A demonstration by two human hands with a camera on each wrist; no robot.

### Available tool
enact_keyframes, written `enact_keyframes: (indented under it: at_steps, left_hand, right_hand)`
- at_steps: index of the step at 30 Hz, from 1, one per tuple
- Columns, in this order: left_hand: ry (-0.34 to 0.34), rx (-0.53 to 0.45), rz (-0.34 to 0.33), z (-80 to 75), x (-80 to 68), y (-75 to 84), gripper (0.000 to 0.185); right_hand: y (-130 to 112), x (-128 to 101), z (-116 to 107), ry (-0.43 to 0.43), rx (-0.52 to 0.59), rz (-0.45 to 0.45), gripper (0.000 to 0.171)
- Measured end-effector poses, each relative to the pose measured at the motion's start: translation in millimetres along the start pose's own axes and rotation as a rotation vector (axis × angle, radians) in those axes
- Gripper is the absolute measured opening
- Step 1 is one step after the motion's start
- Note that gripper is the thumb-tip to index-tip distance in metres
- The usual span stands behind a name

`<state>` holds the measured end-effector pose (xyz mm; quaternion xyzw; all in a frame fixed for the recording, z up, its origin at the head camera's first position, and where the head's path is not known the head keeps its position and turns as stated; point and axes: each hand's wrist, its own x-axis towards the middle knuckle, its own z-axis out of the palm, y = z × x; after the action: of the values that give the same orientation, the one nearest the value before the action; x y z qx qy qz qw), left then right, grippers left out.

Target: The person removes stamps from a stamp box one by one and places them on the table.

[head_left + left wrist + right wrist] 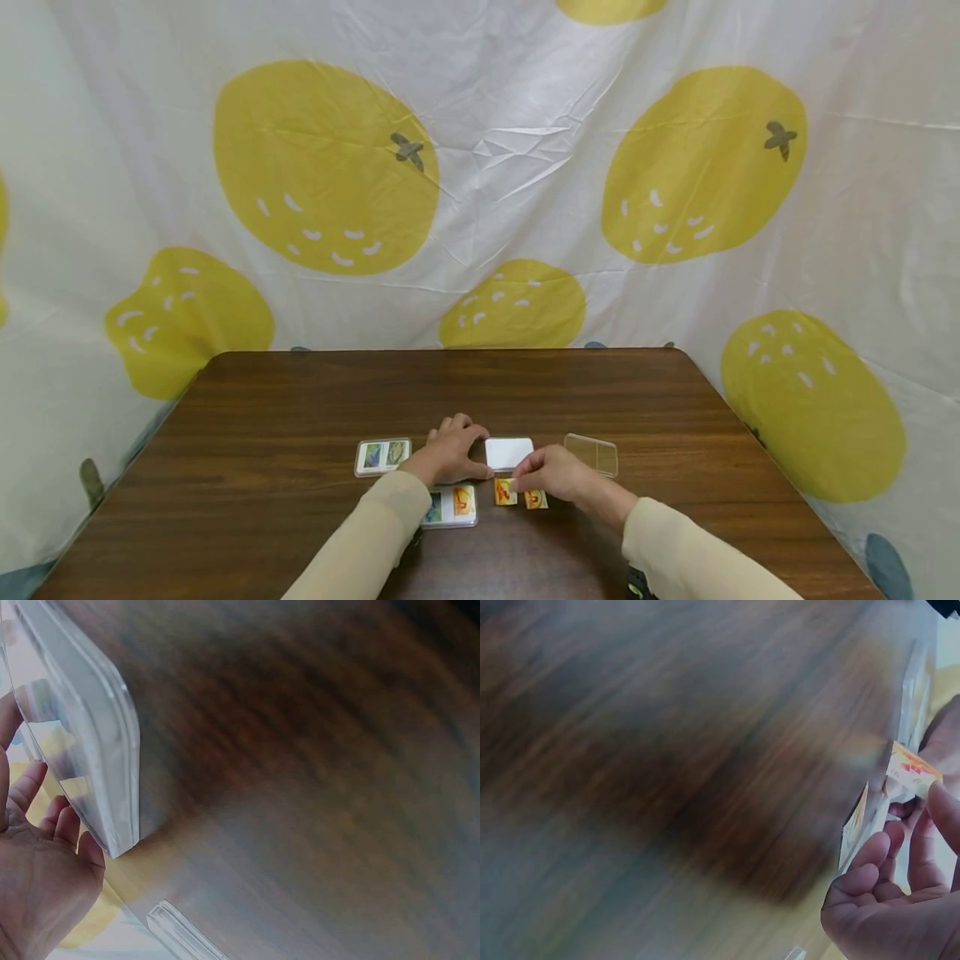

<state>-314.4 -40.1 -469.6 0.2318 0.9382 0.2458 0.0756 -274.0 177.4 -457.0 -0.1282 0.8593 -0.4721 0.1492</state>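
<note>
A: What lies closest to the person?

B: Two cream sleeves come in from the bottom edge. Just past the left sleeve a clear case (451, 506) holding two picture cards lies flat on the wooden table (300, 400). Just right of it sit two small orange-and-yellow cards (520, 495), side by side.

A: And the right hand?

B: The right hand (553, 473) hovers over those small cards, its fingertips down at the left one. The right wrist view shows the thumb and fingers (945, 814) pinching an orange-printed card (910, 769), the other fingers loosely curled beneath.

A: The left hand?

B: The left hand (449, 454) rests a little farther in, curled against the left edge of a white-faced clear case (509, 452) that lies between the two hands. In the left wrist view, the fingers (67, 829) lie bent along the case's (90, 727) long side, touching it; whether they truly clamp it I cannot tell.

A: Anything beyond that?

B: Left of the left hand lies another clear case (382, 456) with two picture cards. Right of the right hand an empty transparent lid (592, 454) lies flat, apart from the rest. Behind the table hangs a white curtain (480, 167) printed with big yellow fruit
</note>
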Motion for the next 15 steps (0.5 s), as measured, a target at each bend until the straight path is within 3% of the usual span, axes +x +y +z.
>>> enact_keyframes:
  at_steps: [6,15]
  left_hand:
    - [0.006,-0.004,0.011,-1.0,-1.0,0.1,0.057]
    - [-0.001,-0.01,0.007,-0.5,-0.2,0.2,0.057]
  right_hand:
    - [3,-2,7,0.067,-0.064,-0.084,0.01]
    - [0,-3,13,0.136,-0.124,-0.04,0.009]
